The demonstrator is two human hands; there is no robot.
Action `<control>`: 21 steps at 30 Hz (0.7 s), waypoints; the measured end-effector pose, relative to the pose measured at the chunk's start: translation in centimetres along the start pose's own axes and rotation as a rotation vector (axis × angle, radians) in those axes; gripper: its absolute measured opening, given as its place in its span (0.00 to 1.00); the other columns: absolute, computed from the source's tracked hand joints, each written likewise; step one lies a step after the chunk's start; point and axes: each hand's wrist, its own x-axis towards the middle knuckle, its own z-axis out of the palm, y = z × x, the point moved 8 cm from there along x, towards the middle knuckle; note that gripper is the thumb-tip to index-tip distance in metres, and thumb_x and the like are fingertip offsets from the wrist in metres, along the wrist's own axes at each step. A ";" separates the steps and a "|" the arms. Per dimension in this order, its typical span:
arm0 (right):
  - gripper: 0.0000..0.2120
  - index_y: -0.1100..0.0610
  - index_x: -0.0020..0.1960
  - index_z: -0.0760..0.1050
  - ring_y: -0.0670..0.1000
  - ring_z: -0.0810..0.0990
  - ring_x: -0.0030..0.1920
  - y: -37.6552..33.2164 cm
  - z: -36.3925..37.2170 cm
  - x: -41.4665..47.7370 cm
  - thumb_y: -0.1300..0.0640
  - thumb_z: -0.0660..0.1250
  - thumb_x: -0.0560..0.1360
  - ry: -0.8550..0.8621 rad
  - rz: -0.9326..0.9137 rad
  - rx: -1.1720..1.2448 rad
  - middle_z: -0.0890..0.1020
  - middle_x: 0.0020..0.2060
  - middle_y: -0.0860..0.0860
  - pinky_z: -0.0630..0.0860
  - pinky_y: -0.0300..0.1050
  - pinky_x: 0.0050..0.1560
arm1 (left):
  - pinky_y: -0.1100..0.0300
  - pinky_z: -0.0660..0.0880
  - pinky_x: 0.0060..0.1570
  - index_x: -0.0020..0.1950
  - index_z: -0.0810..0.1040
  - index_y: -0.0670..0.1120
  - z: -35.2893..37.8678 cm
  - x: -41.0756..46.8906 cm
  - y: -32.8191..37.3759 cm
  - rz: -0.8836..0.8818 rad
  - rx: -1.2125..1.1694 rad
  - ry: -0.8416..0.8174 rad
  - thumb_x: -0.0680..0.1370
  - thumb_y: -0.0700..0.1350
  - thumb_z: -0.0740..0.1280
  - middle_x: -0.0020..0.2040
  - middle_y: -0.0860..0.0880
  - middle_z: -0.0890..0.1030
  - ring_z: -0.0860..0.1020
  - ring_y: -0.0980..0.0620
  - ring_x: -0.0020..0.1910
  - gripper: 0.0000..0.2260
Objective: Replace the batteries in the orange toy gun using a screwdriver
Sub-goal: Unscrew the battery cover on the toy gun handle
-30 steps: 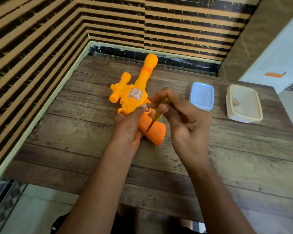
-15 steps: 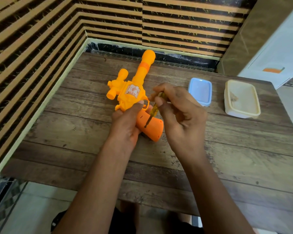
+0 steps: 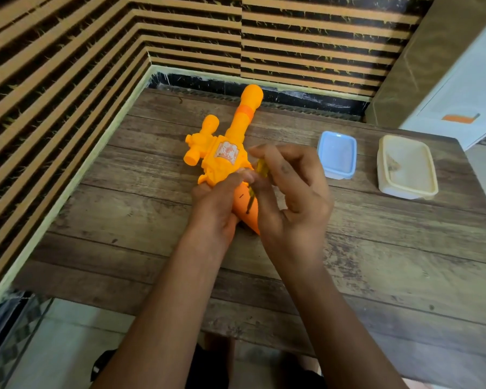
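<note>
The orange toy gun lies on the wooden table, barrel pointing away toward the wall. My left hand grips its darker orange handle from the left, thumb across the top. A small screwdriver with a yellow handle stands tilted, its dark tip touching the handle's flat side. My right hand pinches the screwdriver's handle between thumb and forefinger, the other fingers spread loosely. The lower end of the gun's handle is hidden behind my right hand.
A small blue plastic box sits right of the gun, and a larger cream box beyond it near the table's right edge. Striped walls close the left and far sides. A white cabinet stands at the back right.
My right hand's fingers have shifted round the screwdriver handle and opened wider, as in a turn. The gun and my left hand keep their place; the view moved slightly.
</note>
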 end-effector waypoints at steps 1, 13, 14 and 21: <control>0.10 0.66 0.59 0.84 0.54 0.82 0.50 0.0 -0.1 0.0 0.69 0.73 0.78 0.020 0.000 -0.011 0.81 0.49 0.59 0.79 0.53 0.49 | 0.50 0.85 0.40 0.55 0.82 0.45 -0.1 -0.1 0.1 -0.001 0.002 0.016 0.79 0.39 0.73 0.46 0.45 0.87 0.87 0.48 0.43 0.06; 0.10 0.64 0.58 0.84 0.54 0.81 0.50 0.8 -0.3 0.1 0.68 0.74 0.78 0.046 0.060 0.032 0.79 0.49 0.59 0.80 0.56 0.47 | 0.47 0.85 0.47 0.57 0.82 0.43 0.0 0.1 0.0 -0.001 -0.026 0.038 0.81 0.38 0.71 0.55 0.40 0.87 0.87 0.43 0.53 0.06; 0.10 0.64 0.58 0.85 0.55 0.81 0.47 1.0 -0.5 0.2 0.68 0.74 0.78 0.068 0.069 0.029 0.79 0.46 0.59 0.79 0.56 0.45 | 0.43 0.85 0.49 0.58 0.83 0.43 0.1 0.1 -0.1 -0.006 -0.024 0.039 0.80 0.38 0.72 0.56 0.39 0.87 0.87 0.42 0.55 0.07; 0.18 0.63 0.62 0.83 0.52 0.86 0.50 1.1 0.0 0.3 0.76 0.67 0.75 -0.016 0.089 0.105 0.86 0.50 0.56 0.82 0.56 0.49 | 0.54 0.85 0.37 0.65 0.82 0.39 0.1 0.2 -0.1 0.002 -0.034 0.030 0.80 0.36 0.72 0.48 0.44 0.87 0.87 0.50 0.42 0.14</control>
